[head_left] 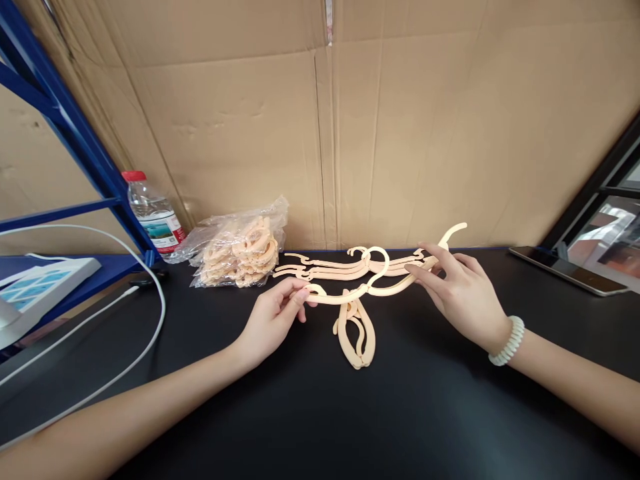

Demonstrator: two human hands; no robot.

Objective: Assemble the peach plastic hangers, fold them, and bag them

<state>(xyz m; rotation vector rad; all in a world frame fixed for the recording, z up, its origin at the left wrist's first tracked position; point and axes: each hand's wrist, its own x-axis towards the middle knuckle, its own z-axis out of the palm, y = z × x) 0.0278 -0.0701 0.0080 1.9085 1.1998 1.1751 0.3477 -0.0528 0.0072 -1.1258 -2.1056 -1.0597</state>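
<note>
My left hand [274,315] pinches the left arm of an unfolded cream plastic hanger [370,288] just above the black table. My right hand [457,291], with a white bead bracelet at the wrist, grips the hanger's right arm, whose tip curves up beyond the fingers. A folded hanger [356,337] lies on the table directly below the held one. Several unfolded hangers [340,265] lie stacked behind it near the wall.
A clear plastic bag of folded hangers [239,250] sits at the back left beside a water bottle [154,215]. A white cable [150,327] loops across the left of the black table [350,413]. A blue shelf frame [75,127] stands left; a phone [565,270] lies right.
</note>
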